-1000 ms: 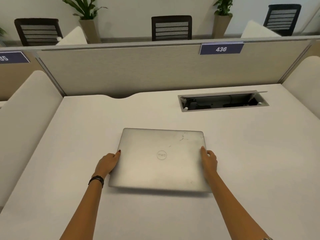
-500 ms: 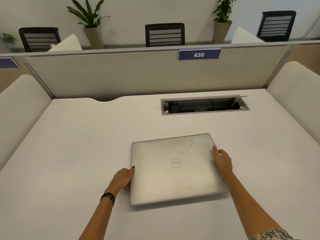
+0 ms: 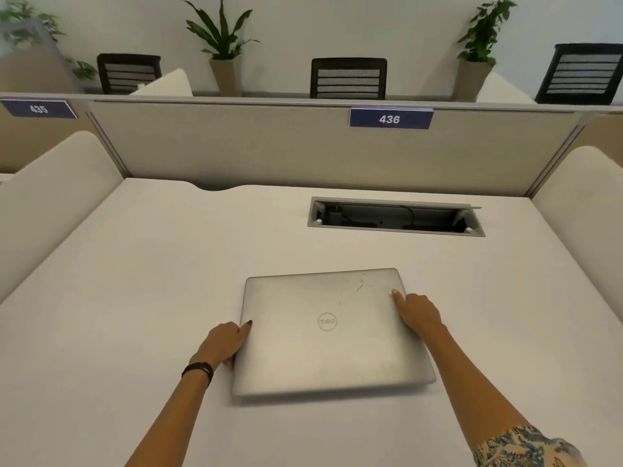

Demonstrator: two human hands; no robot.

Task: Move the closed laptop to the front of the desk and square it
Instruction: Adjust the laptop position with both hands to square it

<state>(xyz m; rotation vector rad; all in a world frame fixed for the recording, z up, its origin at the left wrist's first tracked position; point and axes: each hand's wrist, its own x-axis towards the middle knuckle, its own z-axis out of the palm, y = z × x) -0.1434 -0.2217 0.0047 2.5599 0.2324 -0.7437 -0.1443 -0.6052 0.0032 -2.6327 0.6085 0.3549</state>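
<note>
A closed silver laptop (image 3: 323, 335) with a round logo on its lid lies in the middle of the white desk (image 3: 135, 298), turned slightly counter-clockwise. My left hand (image 3: 224, 342) grips its left edge, thumb on the lid. My right hand (image 3: 416, 311) holds the right edge near the far corner, a fingertip on the lid. The laptop's near edge seems a little raised above the desk, with a shadow beneath it.
An open cable box (image 3: 394, 219) is sunk into the desk behind the laptop. A beige partition (image 3: 269, 146) with a blue label 436 (image 3: 390, 119) closes the back. Padded side screens stand at the left (image 3: 50, 197) and right (image 3: 586, 203).
Both hands have kept hold of the laptop's sides. The laptop has turned slightly counter-clockwise and come nearer to me; the camera view has shifted as well.
</note>
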